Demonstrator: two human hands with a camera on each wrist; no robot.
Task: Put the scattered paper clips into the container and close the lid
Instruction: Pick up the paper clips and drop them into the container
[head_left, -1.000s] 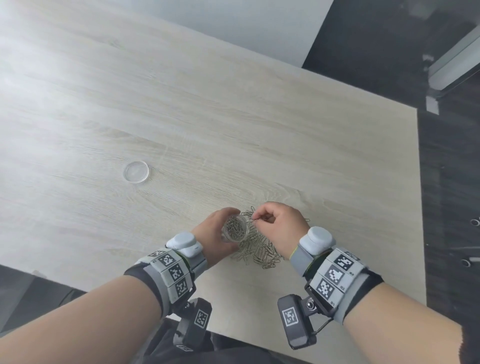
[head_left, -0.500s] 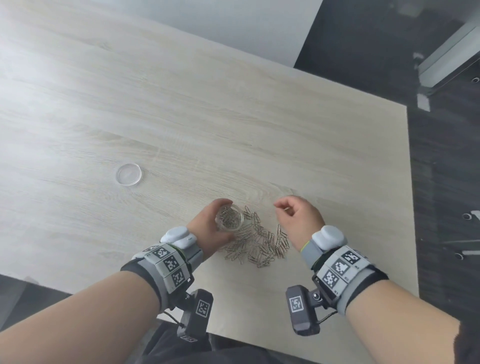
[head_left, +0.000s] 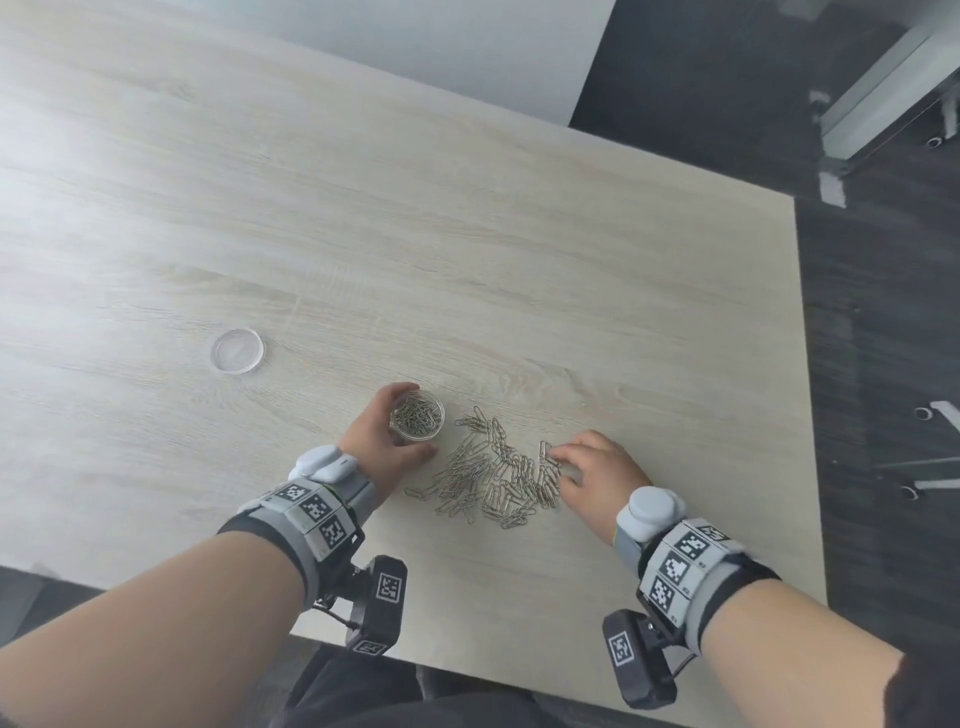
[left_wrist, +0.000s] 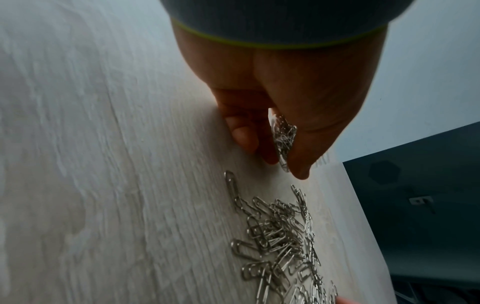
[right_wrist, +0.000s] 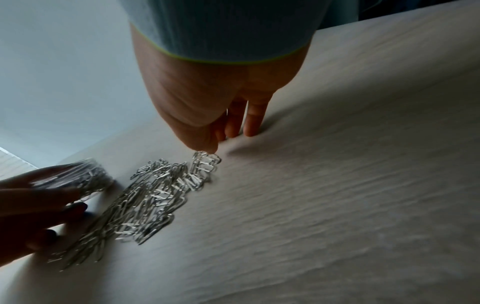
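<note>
A small clear round container (head_left: 417, 417) partly filled with silver paper clips stands on the wooden table (head_left: 467, 260); my left hand (head_left: 387, 434) grips it round the side. In the left wrist view the container (left_wrist: 283, 133) shows between thumb and fingers. A loose pile of paper clips (head_left: 493, 478) lies just right of it. My right hand (head_left: 558, 462) is at the pile's right edge, fingers bent down with the tips on the table. In the right wrist view its thumb tip (right_wrist: 207, 150) touches the end clips of the pile (right_wrist: 161, 193); no clip is lifted. The clear lid (head_left: 237, 351) lies alone far left.
The table's right edge (head_left: 800, 415) runs close beyond my right hand, with dark floor past it. The near edge (head_left: 519, 680) is just below my wrists. Bare wood stretches behind and left of the lid.
My right hand has left the container's mouth, swung right and come down at the pile's right edge. My left hand keeps hold of the container.
</note>
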